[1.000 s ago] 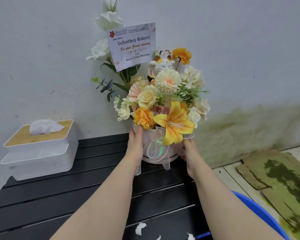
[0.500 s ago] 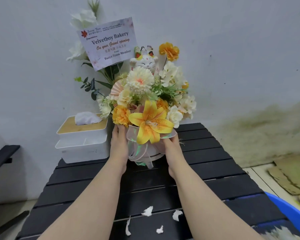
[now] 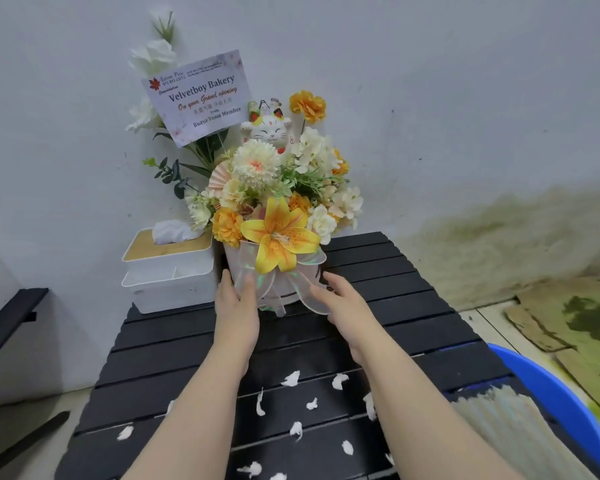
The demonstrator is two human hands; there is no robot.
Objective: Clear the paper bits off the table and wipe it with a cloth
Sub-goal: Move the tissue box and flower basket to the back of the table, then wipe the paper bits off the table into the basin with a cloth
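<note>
Several white paper bits [image 3: 290, 378] lie scattered over the near half of the black slatted table [image 3: 413, 306]. A flower arrangement in a pale pot [image 3: 278, 244] with a ribbon stands at the back of the table, against the wall. My left hand [image 3: 236, 310] rests on the pot's left side, thumb across its front. My right hand [image 3: 343, 306] is spread by the pot's right side, its fingers at the ribbon. A pale, blurred cloth [image 3: 499, 427] lies at the table's near right corner.
A white tissue box [image 3: 168, 271] with a wooden lid stands left of the pot and touches it. A blue basin [image 3: 555, 393] sits on the floor right of the table. Cardboard sheets [image 3: 568, 317] lie by the stained wall. A black bench [image 3: 7, 317] is at far left.
The flower arrangement has gone left and down onto the back of the table beside the tissue box. My right hand has loosened and spread. More paper bits have come into view.
</note>
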